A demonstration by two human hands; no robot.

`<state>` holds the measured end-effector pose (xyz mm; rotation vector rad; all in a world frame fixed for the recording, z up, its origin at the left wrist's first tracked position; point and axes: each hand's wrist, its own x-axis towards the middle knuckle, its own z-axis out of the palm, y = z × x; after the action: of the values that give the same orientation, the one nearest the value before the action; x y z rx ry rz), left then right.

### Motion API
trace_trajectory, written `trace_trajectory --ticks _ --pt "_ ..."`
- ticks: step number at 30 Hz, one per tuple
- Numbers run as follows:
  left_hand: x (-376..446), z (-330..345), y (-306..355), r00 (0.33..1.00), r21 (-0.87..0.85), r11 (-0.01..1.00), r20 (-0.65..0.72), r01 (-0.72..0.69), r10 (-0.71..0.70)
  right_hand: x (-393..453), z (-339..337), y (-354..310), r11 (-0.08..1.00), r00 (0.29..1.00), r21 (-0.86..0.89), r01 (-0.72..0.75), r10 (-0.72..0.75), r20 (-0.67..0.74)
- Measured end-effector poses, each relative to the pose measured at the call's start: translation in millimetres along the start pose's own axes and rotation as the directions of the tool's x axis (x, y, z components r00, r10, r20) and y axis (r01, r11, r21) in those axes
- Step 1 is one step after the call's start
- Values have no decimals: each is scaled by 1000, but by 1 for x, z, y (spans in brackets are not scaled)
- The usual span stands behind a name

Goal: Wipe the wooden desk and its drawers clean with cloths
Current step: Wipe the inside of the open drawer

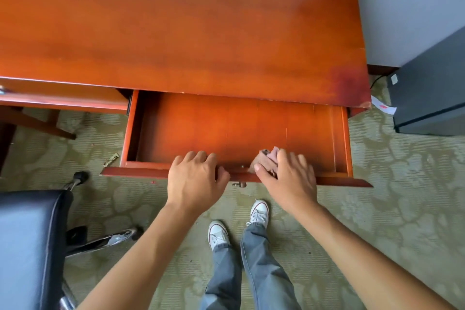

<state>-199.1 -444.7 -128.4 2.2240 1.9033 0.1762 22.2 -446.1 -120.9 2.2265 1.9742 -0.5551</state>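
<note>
Left hand point(195, 178) grip curls over the open drawer point(236, 131) front; right hand point(289, 176) grip holds a pink cloth point(266, 158)

One desk point(176, 33), one drawer point(236, 128) — one cloth point(266, 158), two hands.
</note>
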Motion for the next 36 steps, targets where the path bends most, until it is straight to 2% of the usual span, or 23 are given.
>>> trace_trajectory --ticks 2,6,7,11,15,17,18,19,20,22,24,25,26,27,28,30,31,33,34,36 --pt "-16 4 -5 996 -27 997 50 -68 69 -19 10 4 1000 999 17 4 -5 54" --pt "-48 12 -14 978 -106 988 161 -114 130 -40 9 13 918 992 393 -52 2 127" --pt "-57 13 -16 971 -119 986 195 -115 136 -37 9 17 896 995 438 -64 22 102" --pt "-79 11 -24 959 -203 978 262 -53 106 6 12 35 915 975 401 -32 116 -187" --pt "-73 5 -36 937 -177 984 343 -4 66 55 26 11 923 962 383 -46 144 -234" --pt "-68 2 -56 964 -67 997 261 -37 54 56 39 -27 917 955 394 68 54 -292" --pt "-66 -1 -72 983 -30 999 181 -24 29 49 51 -50 900 949 388 199 -79 -304" --pt "-66 -4 -91 995 -25 999 98 20 -17 39 63 -75 859 917 360 364 -264 -299" --pt "-66 -7 -110 998 -43 997 21 62 -62 26 73 -97 791 850 318 523 -456 -264" --pt "-71 -11 -134 997 -57 996 -38 63 -65 7 88 -127 600 649 278 750 -749 -132" --pt "-77 -9 -141 999 27 999 -31 -19 19 4 86 -140 449 460 245 859 -888 15" --pt "-78 -8 -141 1000 39 999 -15 -13 14 11 82 -141 412 408 208 887 -911 64" --pt "-78 -8 -140 1000 24 1000 -1 18 -18 21 75 -140 429 418 174 886 -903 97" --pt "-78 -8 -140 999 4 999 14 53 -53 35 67 -138 497 488 144 856 -868 91" --pt "-78 -8 -141 996 -22 997 31 80 -80 51 60 -135 598 599 122 792 -800 38" --pt "-82 -7 -145 994 -79 992 61 98 -93 86 45 -133 805 813 127 580 -564 -142" --pt "-86 -7 -147 993 -91 991 73 96 -89 100 40 -137 870 879 165 465 -430 -208" --pt "-95 -9 -150 990 -113 987 96 118 -107 106 44 -159 884 915 293 364 -279 -292" --pt "-98 -10 -151 984 -142 978 104 156 -142 99 52 -176 848 902 350 398 -293 -316" --pt "-101 -13 -153 960 -212 937 108 276 -258 69 76 -207 736 827 376 563 -495 -268"
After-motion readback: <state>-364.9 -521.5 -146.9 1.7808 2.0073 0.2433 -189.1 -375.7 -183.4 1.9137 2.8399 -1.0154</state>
